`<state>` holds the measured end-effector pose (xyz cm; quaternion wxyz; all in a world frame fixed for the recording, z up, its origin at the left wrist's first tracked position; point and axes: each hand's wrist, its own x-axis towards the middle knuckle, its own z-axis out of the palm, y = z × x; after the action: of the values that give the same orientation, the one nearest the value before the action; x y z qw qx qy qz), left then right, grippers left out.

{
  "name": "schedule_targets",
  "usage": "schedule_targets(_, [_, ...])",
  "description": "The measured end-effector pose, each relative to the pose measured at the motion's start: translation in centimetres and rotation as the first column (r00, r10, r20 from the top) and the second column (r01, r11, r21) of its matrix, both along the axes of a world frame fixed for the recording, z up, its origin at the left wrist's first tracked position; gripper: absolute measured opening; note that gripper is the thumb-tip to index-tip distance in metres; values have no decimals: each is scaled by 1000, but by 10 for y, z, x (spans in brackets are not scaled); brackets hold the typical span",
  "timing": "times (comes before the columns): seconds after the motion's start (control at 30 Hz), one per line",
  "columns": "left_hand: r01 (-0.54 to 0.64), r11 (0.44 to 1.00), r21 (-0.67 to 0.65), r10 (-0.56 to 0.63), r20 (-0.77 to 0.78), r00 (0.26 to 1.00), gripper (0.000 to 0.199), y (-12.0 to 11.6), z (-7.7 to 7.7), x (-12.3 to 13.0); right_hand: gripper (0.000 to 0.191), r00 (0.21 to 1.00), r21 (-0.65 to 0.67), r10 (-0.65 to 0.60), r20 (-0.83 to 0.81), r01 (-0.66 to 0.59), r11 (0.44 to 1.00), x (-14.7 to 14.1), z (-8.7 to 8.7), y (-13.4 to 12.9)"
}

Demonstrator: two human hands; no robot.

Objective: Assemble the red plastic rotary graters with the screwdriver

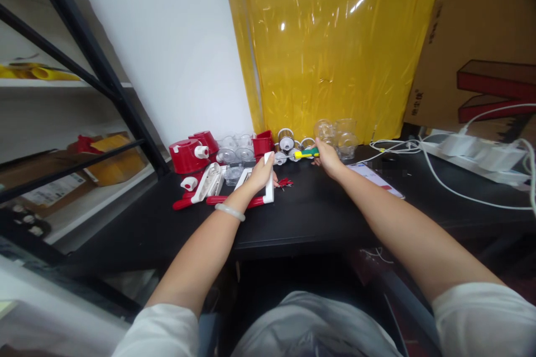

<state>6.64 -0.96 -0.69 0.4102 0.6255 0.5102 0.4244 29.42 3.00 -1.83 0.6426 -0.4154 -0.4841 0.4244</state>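
My left hand is closed around a white crank-like arm with a red handle at its lower end. A green and yellow screwdriver is in my closed right hand, its yellow end pointing left toward the white arm. Small red pieces lie on the table between my hands. Left of my left hand rests another white part with a red handle. Behind it are red housings with white knobs. Metal drums with white ends stand just beyond my hands.
Clear plastic cups sit at the back of the black table, with more clear containers near the yellow sheet. A phone, white cables and a power strip are at right. Shelving stands at left.
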Motion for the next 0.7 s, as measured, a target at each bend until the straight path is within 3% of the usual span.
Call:
schedule_targets(0.13, [-7,1000,7,7,0,1000,58,0,0,0,22,996,-10,49,-79,-50,999,-1,2,-3])
schedule_targets(0.27, [5,1000,7,-5,-17,1000,58,-3,0,1,19,969,-58,85,-233,-101,993,-2,6,-5])
schedule_targets(0.37, [4,1000,4,-4,-19,1000,60,-4,1,1,31,980,-106,49,-194,-71,992,-2,5,-3])
schedule_targets(0.47, [2,1000,11,-2,-9,1000,62,-3,1,1,43,998,-67,3,-64,-8,998,0,2,-1])
schedule_targets(0.57, [-9,1000,16,9,-4,1000,58,-1,0,0,35,1000,-22,19,-22,-19,1000,0,0,-1])
schedule_targets(0.7, [-15,1000,11,15,-21,1000,55,-1,-1,0,17,986,-39,87,-140,-93,995,-2,2,-5])
